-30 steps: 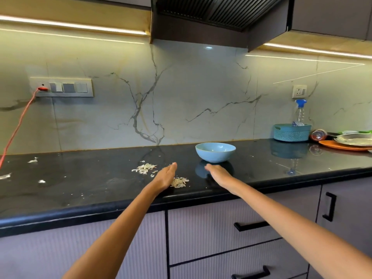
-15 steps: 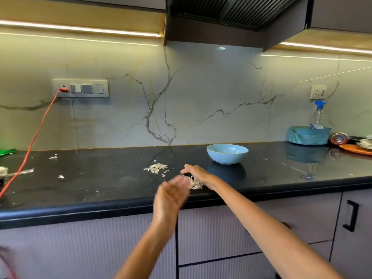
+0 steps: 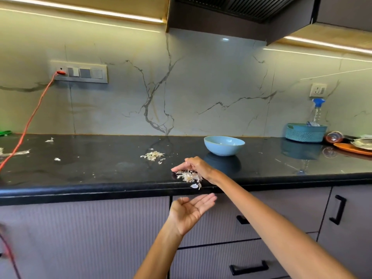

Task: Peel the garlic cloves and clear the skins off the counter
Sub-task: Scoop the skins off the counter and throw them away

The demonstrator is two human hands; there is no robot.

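A heap of pale garlic skins lies at the front edge of the black counter, and a few flakes hang over the lip. My right hand rests against the far side of this heap with fingers straight. Palm up, my left hand is cupped just below the counter edge under the heap and holds nothing. A second small pile of skins lies farther back on the counter. A light blue bowl stands behind my right hand.
Scattered skin bits lie at the left of the counter. A red cord runs from the wall socket down to the left. A teal basket, spray bottle and orange plate stand at the right. Drawers sit below.
My left hand dropped from the counter top to below its edge and turned palm up. My right hand slid the skin heap toward the front edge; flakes now overhang it.
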